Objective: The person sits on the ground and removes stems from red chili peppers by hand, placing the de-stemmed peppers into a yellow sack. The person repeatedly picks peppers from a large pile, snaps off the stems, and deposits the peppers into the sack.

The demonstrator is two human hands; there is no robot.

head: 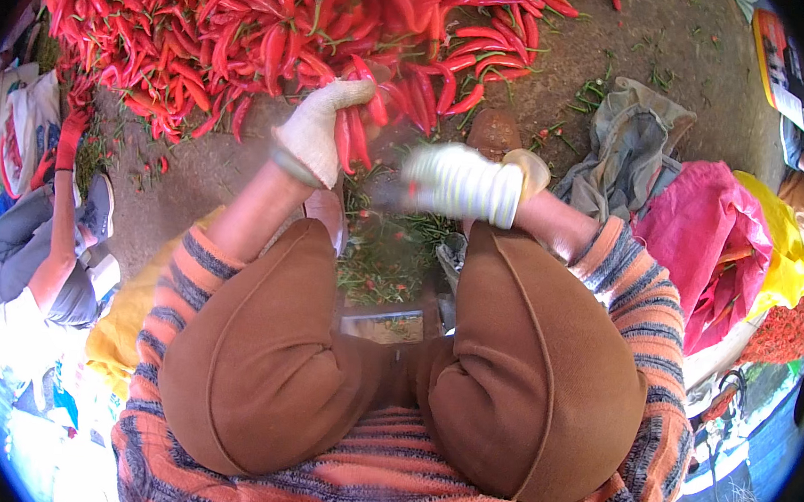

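My left hand (pixel 323 128), in a white knit glove, grips several red chili peppers (pixel 351 139). They stick out past the fingers, some pointing down. Just to its right is my right hand (pixel 464 181), in a striped glove. Motion blurs its fingers, and a dark smear (pixel 388 197) lies beside them, too unclear to name. What this hand holds cannot be made out. Beyond both hands spreads a large pile of red chili peppers (pixel 249 34), many with green stems. Below them, between my knees, green stem scraps (pixel 379 270) litter the ground.
On the right lie a crumpled grey cloth (pixel 624 134), a pink sack (pixel 700 239) with chilies in it and a yellow sack (pixel 782 231). At left a co-worker (pixel 55 245) in red gloves sits near the pile. An orange-yellow sack (pixel 121 314) lies beside my left leg.
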